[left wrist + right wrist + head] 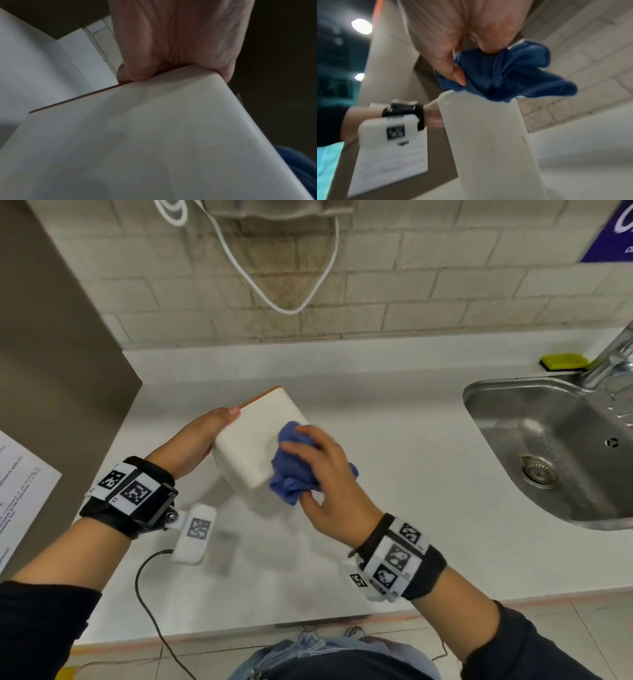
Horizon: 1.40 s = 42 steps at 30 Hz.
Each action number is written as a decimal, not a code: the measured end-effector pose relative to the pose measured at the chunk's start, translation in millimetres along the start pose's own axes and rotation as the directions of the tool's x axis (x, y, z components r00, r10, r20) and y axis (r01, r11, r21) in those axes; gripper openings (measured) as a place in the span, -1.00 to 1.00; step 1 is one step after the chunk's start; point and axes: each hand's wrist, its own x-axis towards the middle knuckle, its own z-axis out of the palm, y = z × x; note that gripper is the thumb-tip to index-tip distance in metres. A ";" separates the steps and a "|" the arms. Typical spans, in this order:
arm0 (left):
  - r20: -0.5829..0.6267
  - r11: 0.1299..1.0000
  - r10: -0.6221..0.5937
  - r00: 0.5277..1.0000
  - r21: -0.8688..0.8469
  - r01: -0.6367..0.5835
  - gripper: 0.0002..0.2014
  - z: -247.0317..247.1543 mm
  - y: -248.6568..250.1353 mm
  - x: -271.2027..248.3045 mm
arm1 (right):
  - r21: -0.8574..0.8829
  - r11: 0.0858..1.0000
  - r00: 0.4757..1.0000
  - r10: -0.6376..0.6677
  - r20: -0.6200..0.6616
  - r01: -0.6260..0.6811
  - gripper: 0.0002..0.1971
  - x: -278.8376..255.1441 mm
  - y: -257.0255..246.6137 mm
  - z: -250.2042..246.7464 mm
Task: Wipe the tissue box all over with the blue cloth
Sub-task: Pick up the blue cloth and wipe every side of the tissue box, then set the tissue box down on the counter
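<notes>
The white tissue box (255, 440) with an orange edge is held tilted above the white counter (394, 474). My left hand (200, 436) grips its left side, thumb along the upper edge; in the left wrist view the left hand (171, 54) clasps the box (154, 142) at its far end. My right hand (320, 474) holds a bunched blue cloth (291, 474) against the box's right face. In the right wrist view the fingers (453, 70) pinch the cloth (505, 75) on top of the box (488, 135).
A steel sink (561, 450) with a tap (613, 354) lies at the right, a yellow sponge (563, 361) behind it. A grey-brown panel (51, 354) with a paper sheet (20, 484) stands at the left. A white cable (274, 285) hangs on the brick wall.
</notes>
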 end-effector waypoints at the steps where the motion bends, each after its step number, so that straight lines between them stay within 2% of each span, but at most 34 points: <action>1: 0.005 1.000 -0.004 1.000 0.001 0.004 -0.49 0.5 1.5 -0.6 | -0.110 0.990 0.995 -0.090 0.030 0.093 -0.43 1.9 3.3 6.3; 3: 0.041 0.999 0.006 0.999 0.044 -0.008 -0.44 2.3 3.4 -1.0 | -0.269 0.918 0.957 -0.277 0.089 0.291 -0.49 5.9 13.9 13.8; 5: 0.053 0.996 0.034 0.998 0.077 -0.038 -0.51 3.6 5.5 -0.9 | -0.314 0.873 0.928 -0.355 0.114 0.373 -0.50 8.0 25.7 14.1; 8: 0.045 0.993 0.064 0.997 0.092 -0.067 -0.69 3.1 5.3 0.4 | -0.306 0.876 0.928 -0.343 0.145 0.372 -0.45 8.5 31.4 3.6; 11: 0.052 0.991 0.098 0.994 0.083 -0.102 -0.72 3.4 4.0 -1.6 | -0.312 0.898 0.950 -0.281 0.134 0.310 -0.49 7.2 34.8 -13.6; 13: 0.055 0.991 0.108 0.993 0.074 -0.112 -0.67 2.9 3.4 -5.7 | -0.341 0.924 0.985 -0.164 0.063 0.175 -0.47 7.2 47.9 -26.9; 15: 0.096 0.992 0.105 0.990 0.056 -0.110 -0.57 5.8 2.2 -12.4 | -0.274 0.961 0.995 0.018 -0.098 -0.044 -0.46 9.3 68.6 -42.3; 17: 0.179 0.989 0.095 0.979 0.091 -0.113 -0.54 13.7 2.4 -22.2 | 0.003 0.958 0.935 0.281 -0.215 -0.287 -0.51 11.0 75.7 -57.2; 18: 0.222 0.983 0.090 0.971 0.139 -0.123 -0.55 17.9 3.1 -27.5 | 0.125 0.926 0.897 0.375 -0.232 -0.355 -0.57 10.8 76.2 -60.9; 20: 0.306 0.946 0.082 0.949 0.277 -0.171 -0.44 23.7 5.8 -37.7 | 0.264 0.870 0.849 0.476 -0.231 -0.416 -0.63 11.1 70.3 -59.8; 22: 0.417 0.836 0.042 0.908 0.482 -0.260 -0.36 29.0 6.2 -47.1 | 0.374 0.813 0.807 0.546 -0.225 -0.446 -0.63 9.2 66.3 -52.2; 24: 0.525 0.635 -0.019 0.851 0.664 -0.395 -0.38 29.6 -6.2 -54.6 | 0.493 0.719 0.750 0.636 -0.184 -0.489 -0.62 6.7 66.4 -43.2; 25: 0.561 0.555 -0.033 0.827 0.699 -0.451 -0.41 26.5 -18.1 -57.7 | 0.548 0.658 0.714 0.684 -0.149 -0.516 -0.64 4.9 68.2 -38.8; 27: 0.599 0.484 -0.014 0.801 0.705 -0.518 -0.47 14.2 -45.6 -63.3 | 0.643 0.512 0.636 0.770 -0.050 -0.570 -0.68 0.6 71.5 -30.5; 29: 0.559 0.461 0.021 0.829 0.730 -0.504 -0.45 -2.9 -65.7 -67.3 | 0.695 0.410 0.584 0.811 0.019 -0.591 -0.71 -3.3 72.9 -23.9; 32: 0.426 0.390 0.118 0.897 0.811 -0.436 -0.45 -23.2 -76.0 -69.7 | 0.706 0.393 0.571 0.821 0.019 -0.589 -0.72 -8.2 75.2 -16.9; 35: 0.215 0.404 0.126 0.969 0.881 -0.248 -0.38 -26.8 -72.3 -69.5 | 0.678 0.408 0.562 0.827 0.009 -0.612 -0.71 -13.6 76.7 -12.9; 37: 0.054 0.469 0.046 0.997 0.881 -0.069 -0.51 -16.9 -63.8 -69.7 | 0.635 0.480 0.598 0.800 -0.035 -0.605 -0.75 -18.1 77.6 -12.3; 38: -0.018 0.511 -0.036 0.999 0.859 0.033 -0.45 -7.8 -61.5 -69.3 | 0.625 0.506 0.613 0.788 -0.054 -0.595 -0.77 -20.7 78.1 -12.5; 40: -0.111 0.537 -0.159 0.981 0.824 0.180 0.00 12.8 -66.9 -67.0 | 0.605 0.554 0.649 0.757 -0.078 -0.572 -0.76 -26.0 77.0 -13.3; 41: -0.141 0.524 -0.151 0.978 0.828 0.200 0.19 21.6 -72.6 -64.8 | 0.578 0.584 0.668 0.739 -0.088 -0.570 -0.74 -28.9 77.3 -14.2; 42: -0.158 0.521 -0.111 0.981 0.831 0.193 0.29 27.3 -79.0 -62.3 | 0.542 0.613 0.681 0.726 -0.099 -0.575 -0.72 -31.1 77.8 -15.8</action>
